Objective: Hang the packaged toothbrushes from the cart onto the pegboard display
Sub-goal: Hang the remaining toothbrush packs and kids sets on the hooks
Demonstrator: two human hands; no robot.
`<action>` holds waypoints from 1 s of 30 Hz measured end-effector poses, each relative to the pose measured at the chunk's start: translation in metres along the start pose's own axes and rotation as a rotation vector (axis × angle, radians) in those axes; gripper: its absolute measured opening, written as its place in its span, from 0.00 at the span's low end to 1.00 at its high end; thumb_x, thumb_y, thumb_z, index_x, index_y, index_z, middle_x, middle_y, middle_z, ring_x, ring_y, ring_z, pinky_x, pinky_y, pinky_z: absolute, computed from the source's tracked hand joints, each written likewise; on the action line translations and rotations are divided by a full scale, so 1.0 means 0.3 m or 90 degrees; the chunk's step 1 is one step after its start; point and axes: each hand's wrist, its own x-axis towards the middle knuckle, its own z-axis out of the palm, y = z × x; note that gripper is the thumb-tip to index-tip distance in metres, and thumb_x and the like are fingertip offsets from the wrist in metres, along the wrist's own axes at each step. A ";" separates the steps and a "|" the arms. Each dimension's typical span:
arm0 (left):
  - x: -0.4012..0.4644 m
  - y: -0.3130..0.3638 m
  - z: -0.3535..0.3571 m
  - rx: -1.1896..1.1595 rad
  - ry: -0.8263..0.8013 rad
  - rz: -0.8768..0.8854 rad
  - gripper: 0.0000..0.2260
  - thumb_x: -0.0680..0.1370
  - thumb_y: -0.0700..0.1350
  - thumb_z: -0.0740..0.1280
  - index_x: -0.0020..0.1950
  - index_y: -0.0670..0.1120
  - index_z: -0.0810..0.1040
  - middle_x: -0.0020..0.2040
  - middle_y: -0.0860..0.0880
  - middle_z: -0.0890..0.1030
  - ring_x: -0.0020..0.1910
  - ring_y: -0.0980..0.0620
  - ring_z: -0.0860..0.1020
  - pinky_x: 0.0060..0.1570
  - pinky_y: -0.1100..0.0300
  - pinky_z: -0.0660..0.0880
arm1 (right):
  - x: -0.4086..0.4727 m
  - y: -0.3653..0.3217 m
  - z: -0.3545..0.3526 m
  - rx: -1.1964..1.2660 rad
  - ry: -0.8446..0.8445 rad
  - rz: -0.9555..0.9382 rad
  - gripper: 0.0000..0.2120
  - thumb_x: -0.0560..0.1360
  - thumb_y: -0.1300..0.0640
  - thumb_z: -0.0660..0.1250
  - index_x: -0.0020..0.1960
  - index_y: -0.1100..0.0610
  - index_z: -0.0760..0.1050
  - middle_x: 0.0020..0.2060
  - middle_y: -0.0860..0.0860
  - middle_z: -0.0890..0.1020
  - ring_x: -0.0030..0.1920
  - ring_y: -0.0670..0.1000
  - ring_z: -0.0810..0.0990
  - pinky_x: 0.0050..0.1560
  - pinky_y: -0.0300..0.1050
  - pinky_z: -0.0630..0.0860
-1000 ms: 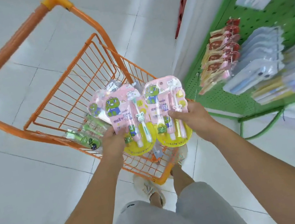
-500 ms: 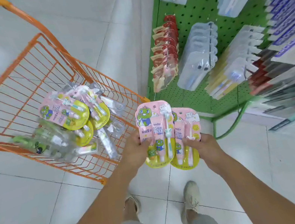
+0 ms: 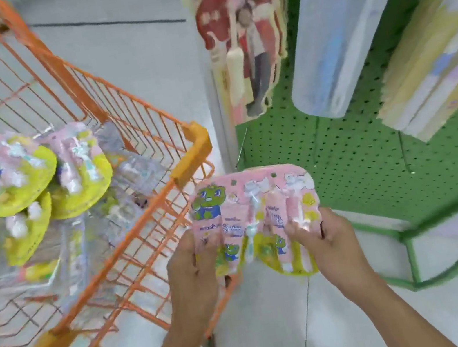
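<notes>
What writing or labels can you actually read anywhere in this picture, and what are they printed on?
None can be read.
Left toothbrush pack, held by the left hand: print below the green cartoon figure, too blurred.
Right toothbrush pack, held by the right hand: small print on the pink tube, too blurred.
Red hanging packs on the green pegboard: pale marks, unreadable.
Packs in the orange cart: smeared by motion.

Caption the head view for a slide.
Left hand and right hand hold pink toothbrush packs between orange cart and green pegboard.
</notes>
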 end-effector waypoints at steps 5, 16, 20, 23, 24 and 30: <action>0.087 -0.206 0.039 0.015 0.079 0.160 0.08 0.80 0.54 0.67 0.47 0.52 0.82 0.40 0.53 0.83 0.38 0.57 0.78 0.38 0.58 0.75 | 0.096 0.185 0.056 0.008 0.020 -0.117 0.08 0.78 0.65 0.69 0.43 0.54 0.76 0.24 0.37 0.77 0.26 0.37 0.73 0.30 0.27 0.67; 0.233 -0.305 0.033 -0.002 0.137 0.327 0.06 0.80 0.43 0.70 0.45 0.52 0.83 0.39 0.55 0.84 0.39 0.53 0.82 0.39 0.53 0.77 | 0.248 0.305 0.148 0.106 0.037 -0.303 0.07 0.77 0.64 0.70 0.53 0.56 0.80 0.41 0.47 0.87 0.39 0.43 0.84 0.37 0.34 0.77; 0.233 -0.266 0.005 0.049 0.191 0.395 0.08 0.79 0.44 0.70 0.42 0.57 0.80 0.36 0.60 0.81 0.36 0.62 0.77 0.35 0.68 0.71 | 0.254 0.313 0.165 0.131 0.045 -0.310 0.08 0.77 0.66 0.69 0.54 0.57 0.80 0.44 0.49 0.88 0.42 0.46 0.86 0.38 0.37 0.79; 0.215 -0.276 0.000 0.056 0.249 0.391 0.07 0.79 0.45 0.71 0.42 0.55 0.80 0.34 0.58 0.80 0.34 0.61 0.76 0.32 0.70 0.69 | 0.261 0.303 0.176 0.106 0.022 -0.328 0.07 0.77 0.64 0.70 0.53 0.55 0.80 0.45 0.50 0.88 0.43 0.48 0.87 0.40 0.39 0.80; 0.212 -0.283 0.000 0.050 0.261 0.382 0.06 0.79 0.46 0.71 0.43 0.55 0.81 0.34 0.57 0.81 0.35 0.60 0.77 0.32 0.68 0.70 | 0.262 0.294 0.183 0.099 0.010 -0.326 0.06 0.77 0.63 0.70 0.53 0.55 0.80 0.45 0.49 0.88 0.43 0.47 0.86 0.40 0.38 0.80; 0.200 -0.292 0.012 0.010 0.301 0.356 0.03 0.79 0.46 0.70 0.46 0.53 0.81 0.37 0.58 0.81 0.36 0.65 0.78 0.32 0.73 0.71 | 0.282 0.276 0.206 0.064 -0.009 -0.321 0.08 0.78 0.64 0.70 0.53 0.54 0.80 0.46 0.50 0.88 0.46 0.51 0.87 0.43 0.46 0.83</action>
